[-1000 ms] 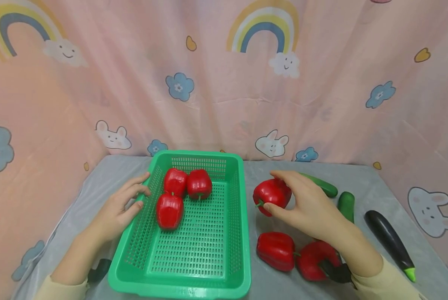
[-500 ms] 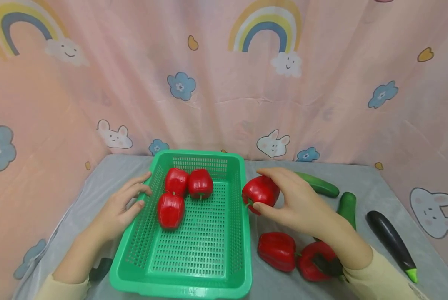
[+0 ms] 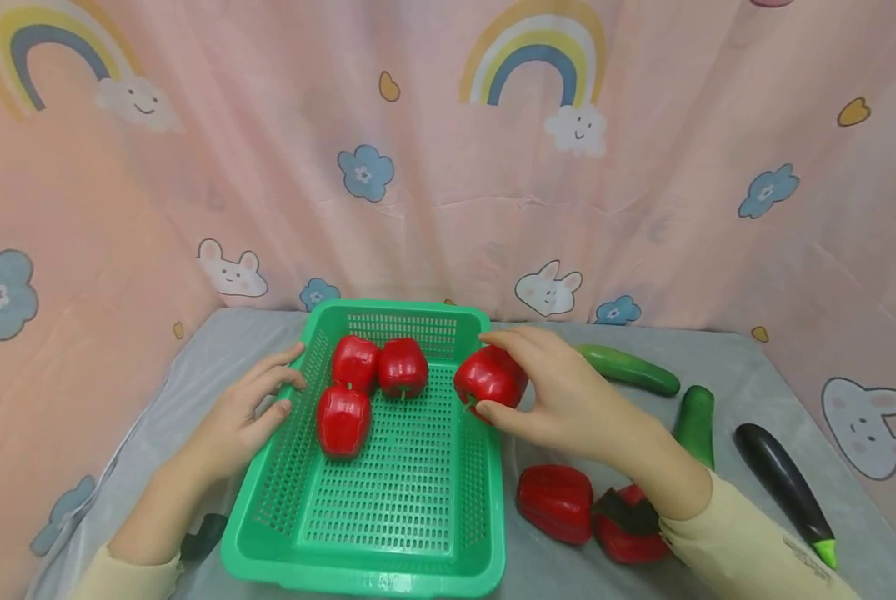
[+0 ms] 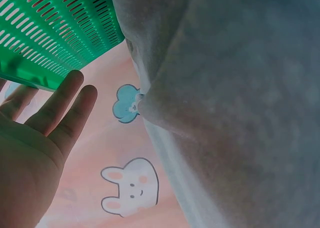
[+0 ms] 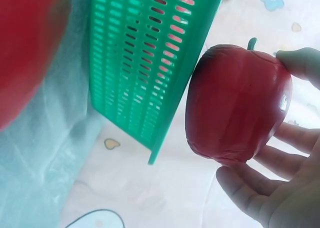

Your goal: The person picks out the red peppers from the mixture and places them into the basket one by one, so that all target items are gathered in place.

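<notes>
My right hand [image 3: 560, 392] grips a red bell pepper [image 3: 490, 375] with a short green stem, over the right rim of a green plastic basket [image 3: 372, 577]. In the right wrist view the held pepper [image 5: 237, 105] sits between thumb and fingers, just beyond the basket's rim [image 5: 192, 63]. My left hand [image 3: 241, 421] rests its fingertips on the basket's left rim; the left wrist view shows its fingers [image 4: 60, 105] extended against the slotted wall [image 4: 65, 28]. Three red peppers lie grouped in the basket's back left, the front one [image 3: 343, 421] lying on its side.
Right of the basket, a red pepper [image 3: 555, 502] lies beside another [image 3: 631, 537], partly hidden by the right wrist's dark strap. Farther right are two green cucumber-like vegetables [image 3: 631, 369] and an eggplant [image 3: 781, 487]. A pink patterned curtain [image 3: 432, 208] hangs behind the grey cloth.
My right hand has carried the held pepper leftward, from beside the basket to over its right rim. The left hand stays at the left rim.
</notes>
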The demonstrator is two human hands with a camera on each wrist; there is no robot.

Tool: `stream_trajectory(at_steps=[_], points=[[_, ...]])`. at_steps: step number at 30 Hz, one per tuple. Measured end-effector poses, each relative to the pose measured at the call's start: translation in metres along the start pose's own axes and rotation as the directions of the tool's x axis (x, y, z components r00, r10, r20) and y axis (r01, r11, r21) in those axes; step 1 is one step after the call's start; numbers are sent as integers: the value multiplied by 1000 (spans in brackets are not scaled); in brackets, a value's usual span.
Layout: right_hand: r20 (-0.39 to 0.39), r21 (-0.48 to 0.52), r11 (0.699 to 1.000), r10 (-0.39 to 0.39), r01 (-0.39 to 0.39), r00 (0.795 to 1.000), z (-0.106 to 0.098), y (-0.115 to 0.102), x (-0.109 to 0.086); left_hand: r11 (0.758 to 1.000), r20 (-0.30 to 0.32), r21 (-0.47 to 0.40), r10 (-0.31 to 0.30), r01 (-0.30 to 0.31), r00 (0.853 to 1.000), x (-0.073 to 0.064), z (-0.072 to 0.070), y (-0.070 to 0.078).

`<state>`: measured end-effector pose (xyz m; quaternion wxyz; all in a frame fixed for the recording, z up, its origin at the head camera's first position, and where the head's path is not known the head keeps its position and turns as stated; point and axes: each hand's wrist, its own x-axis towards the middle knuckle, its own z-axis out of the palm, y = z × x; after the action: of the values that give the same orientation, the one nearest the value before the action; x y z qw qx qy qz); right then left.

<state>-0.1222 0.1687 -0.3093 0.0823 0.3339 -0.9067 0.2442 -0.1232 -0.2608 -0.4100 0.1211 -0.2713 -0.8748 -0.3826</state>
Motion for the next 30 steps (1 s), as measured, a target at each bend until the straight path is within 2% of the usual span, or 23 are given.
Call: stream_trajectory(at_steps=[8, 18, 30], points=[[22, 19, 997, -79, 78, 997, 10, -2, 11, 1000, 1, 0, 9, -9, 1000, 1, 1, 0], [82, 46, 993, -116, 113, 990, 23, -11, 28, 1000, -4, -6, 2, -2, 1000, 1, 1, -1], [183, 94, 983, -174, 159, 968, 48, -16, 42, 1000, -2, 1, 6, -6, 1000, 1, 0, -1]])
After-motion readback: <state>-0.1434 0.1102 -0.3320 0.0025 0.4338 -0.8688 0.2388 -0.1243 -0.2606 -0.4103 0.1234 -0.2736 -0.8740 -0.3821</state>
